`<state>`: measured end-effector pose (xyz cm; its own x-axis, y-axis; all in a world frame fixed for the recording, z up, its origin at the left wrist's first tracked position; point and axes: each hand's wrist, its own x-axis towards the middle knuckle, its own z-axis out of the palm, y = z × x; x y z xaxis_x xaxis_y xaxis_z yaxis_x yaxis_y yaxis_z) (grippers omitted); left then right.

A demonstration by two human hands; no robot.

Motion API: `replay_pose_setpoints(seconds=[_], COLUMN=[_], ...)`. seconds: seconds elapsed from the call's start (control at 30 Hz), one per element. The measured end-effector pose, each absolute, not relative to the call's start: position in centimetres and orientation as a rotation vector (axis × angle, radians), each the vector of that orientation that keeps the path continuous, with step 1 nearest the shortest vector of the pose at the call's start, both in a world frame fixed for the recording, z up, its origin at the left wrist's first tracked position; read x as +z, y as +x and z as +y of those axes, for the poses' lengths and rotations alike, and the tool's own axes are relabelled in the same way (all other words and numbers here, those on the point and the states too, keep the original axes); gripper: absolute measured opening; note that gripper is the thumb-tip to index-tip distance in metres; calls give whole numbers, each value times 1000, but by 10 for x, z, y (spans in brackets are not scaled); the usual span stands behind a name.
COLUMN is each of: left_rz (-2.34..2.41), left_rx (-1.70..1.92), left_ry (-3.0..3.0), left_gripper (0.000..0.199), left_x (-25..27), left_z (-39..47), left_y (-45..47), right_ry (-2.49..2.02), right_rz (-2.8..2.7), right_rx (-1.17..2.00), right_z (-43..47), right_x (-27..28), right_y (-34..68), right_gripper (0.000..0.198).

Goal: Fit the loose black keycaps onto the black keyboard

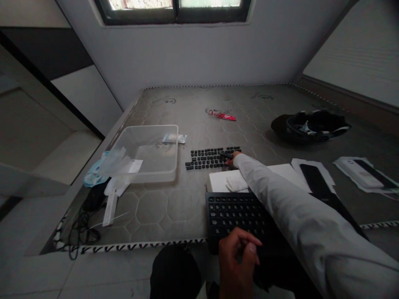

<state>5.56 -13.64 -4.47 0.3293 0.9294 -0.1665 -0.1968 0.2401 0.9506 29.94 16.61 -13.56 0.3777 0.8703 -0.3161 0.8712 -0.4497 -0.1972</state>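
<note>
My right hand (233, 159) reaches out over rows of loose black keycaps (207, 159) laid on the mattress. Its fingers are closed on a small black bar-shaped piece (226, 154), whose kind I cannot make out. Near me lies a black keyboard (232, 209), its right part hidden by my sleeve. My left hand (238, 259) is at the keyboard's front edge, fingers loosely bent and thumb apart from them, with nothing visible in it. A white cloth (237, 182) rests on a flat white box (216, 180) behind the keyboard.
Left of the keycaps stands a clear plastic bin (156, 176), with a small packet (182, 138) beside it. A black cable (82, 232) lies at the left front edge. Farther off are a red wrapper (222, 115) and a black helmet-like object (308, 126). Packaged items (368, 172) lie right.
</note>
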Motion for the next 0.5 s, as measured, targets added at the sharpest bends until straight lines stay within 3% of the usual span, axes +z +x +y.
replay_pose_setpoints(seconds=[0.3, 0.5], left_rz=[893, 987], left_rx=[952, 919], left_ry=[975, 1204], left_gripper=[39, 29], left_x=[-49, -52], left_z=[-135, -144], left_y=[58, 59], right_ry=[2596, 2728], right_rz=[1574, 1743], right_rx=[-588, -585], right_z=[168, 162], right_x=[-136, -133], right_y=[302, 305], right_gripper=[32, 35])
